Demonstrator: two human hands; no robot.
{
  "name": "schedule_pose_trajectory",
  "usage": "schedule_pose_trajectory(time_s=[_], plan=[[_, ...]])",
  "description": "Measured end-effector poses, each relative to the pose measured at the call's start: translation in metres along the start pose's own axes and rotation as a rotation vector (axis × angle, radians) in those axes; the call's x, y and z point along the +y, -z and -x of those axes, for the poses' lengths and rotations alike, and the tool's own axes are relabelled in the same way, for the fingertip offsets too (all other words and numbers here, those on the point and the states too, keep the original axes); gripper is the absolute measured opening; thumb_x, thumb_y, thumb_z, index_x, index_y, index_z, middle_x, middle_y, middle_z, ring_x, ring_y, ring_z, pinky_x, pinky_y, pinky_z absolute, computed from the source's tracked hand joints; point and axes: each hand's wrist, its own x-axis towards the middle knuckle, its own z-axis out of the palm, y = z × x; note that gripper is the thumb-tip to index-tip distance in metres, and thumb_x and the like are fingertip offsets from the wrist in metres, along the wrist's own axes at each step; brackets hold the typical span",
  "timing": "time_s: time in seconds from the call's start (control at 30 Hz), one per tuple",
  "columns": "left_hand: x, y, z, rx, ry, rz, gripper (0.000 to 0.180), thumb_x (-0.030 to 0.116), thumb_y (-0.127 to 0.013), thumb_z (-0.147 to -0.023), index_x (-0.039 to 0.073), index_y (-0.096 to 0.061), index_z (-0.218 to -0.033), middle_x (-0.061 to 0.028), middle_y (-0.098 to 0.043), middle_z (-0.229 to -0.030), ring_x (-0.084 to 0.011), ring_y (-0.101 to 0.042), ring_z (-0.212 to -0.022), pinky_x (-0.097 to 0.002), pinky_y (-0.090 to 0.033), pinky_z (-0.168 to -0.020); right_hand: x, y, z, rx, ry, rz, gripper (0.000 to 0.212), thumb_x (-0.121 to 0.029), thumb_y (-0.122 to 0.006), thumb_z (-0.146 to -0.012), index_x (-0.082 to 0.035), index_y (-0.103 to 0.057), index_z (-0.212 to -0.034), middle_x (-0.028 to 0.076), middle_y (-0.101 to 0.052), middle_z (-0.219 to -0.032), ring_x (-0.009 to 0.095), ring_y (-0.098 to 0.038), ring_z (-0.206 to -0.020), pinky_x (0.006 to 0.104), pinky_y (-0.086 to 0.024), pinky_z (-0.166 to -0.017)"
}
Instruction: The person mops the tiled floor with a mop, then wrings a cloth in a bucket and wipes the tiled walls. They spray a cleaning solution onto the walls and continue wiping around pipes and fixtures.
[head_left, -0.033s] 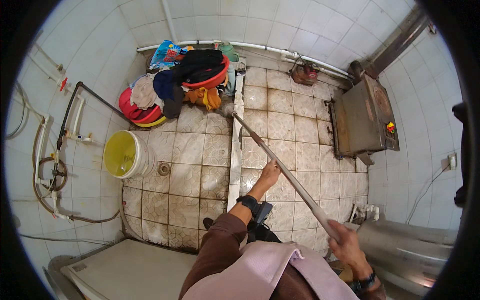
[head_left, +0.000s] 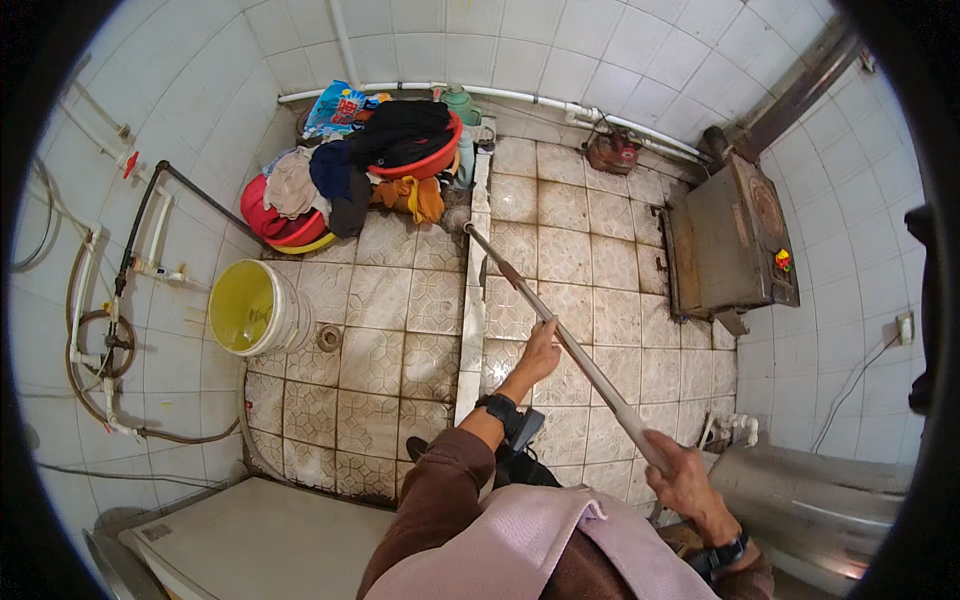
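Note:
A long pole (head_left: 590,365) slants from lower right to the far middle, grey-white toward my end with a brownish stretch lower down. At its far end a small, pale, round head (head_left: 454,218) rests beside the low tiled ridge (head_left: 472,300), close to an orange cloth (head_left: 422,200). Whether that head is a brush or a mop is hard to make out. My right hand (head_left: 685,480) is closed round the pole's near end. Farther down the shaft, my left hand (head_left: 541,355) grips it too, fingers wrapped.
Heaped clothes (head_left: 330,175) fill red basins (head_left: 440,150) at the back left. A white bucket (head_left: 296,310), yellowish inside, stands below them near a floor drain (head_left: 328,338). On the right are a metal stove (head_left: 715,240) and a shiny cylinder (head_left: 810,500). Pipes (head_left: 120,270) line the left wall.
My right hand and the pole's near end have shifted slightly left and up. The far end stays at the ridge, and both hands keep their hold.

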Motion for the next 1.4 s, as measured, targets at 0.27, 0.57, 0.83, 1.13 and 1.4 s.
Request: schedule_pose_trajectory(time_s=[0.27,0.57,0.83,1.13,1.4], plan=[[0.006,0.066,-0.025,-0.089,-0.131,-0.391,0.044,0.003,-0.072,-0.065,0.015,-0.054,-0.103,-0.0096,-0.043,-0.122,-0.0297,-0.042,-0.118,-0.0595,-0.026,-0.097,-0.073,0.022,-0.01,-0.222,0.231,0.418,0.061,-0.005,-0.06,-0.069,0.009,-0.042,-0.126,0.023,-0.054,-0.063,0.036,-0.054,-0.049,0.0428,-0.045,-0.045],[0.033,0.077,0.005,0.131,-0.419,-0.227,0.02,0.015,-0.073,-0.062,0.009,-0.055,-0.068,-0.0091,-0.056,-0.078,-0.0295,-0.055,-0.082,-0.0426,-0.042,-0.079,-0.187,0.094,0.018,-0.24,0.164,0.792,0.057,-0.007,-0.055,-0.053,-0.005,-0.061,-0.109,0.015,-0.055,-0.062,0.034,-0.053,-0.051,0.0411,-0.042,-0.049],[0.055,0.132,0.112,-0.085,-0.356,0.066,0.026,0.019,-0.071,-0.069,0.005,-0.05,-0.065,-0.0103,-0.053,-0.061,-0.0303,-0.055,-0.06,-0.0411,-0.039,-0.055,-0.217,0.141,0.012,0.267,0.533,0.563,0.024,-0.026,-0.058,-0.06,-0.004,-0.067,-0.066,0.007,-0.059,-0.058,0.016,-0.046,-0.043,0.029,-0.035,-0.042],[-0.05,0.21,0.24,0.041,-0.018,-0.233,0.021,0.025,-0.061,-0.069,0.005,-0.054,-0.067,-0.0155,-0.056,-0.065,-0.0357,-0.057,-0.066,-0.0452,-0.043,-0.059,-0.184,0.051,-0.079,-0.569,0.392,0.198,0.034,-0.006,-0.055,-0.05,0.003,-0.068,-0.08,0.013,-0.069,-0.076,0.017,-0.065,-0.062,0.026,-0.051,-0.058],[-0.051,0.267,0.282,0.636,0.094,-0.472,0.013,0.011,-0.064,-0.062,0.004,-0.053,-0.064,-0.0136,-0.057,-0.065,-0.0352,-0.056,-0.068,-0.0445,-0.041,-0.064,-0.239,-0.005,-0.103,-0.637,0.706,0.152,0.034,-0.02,-0.064,-0.063,0.001,-0.067,-0.09,0.013,-0.065,-0.073,0.019,-0.06,-0.059,0.0303,-0.047,-0.055]])
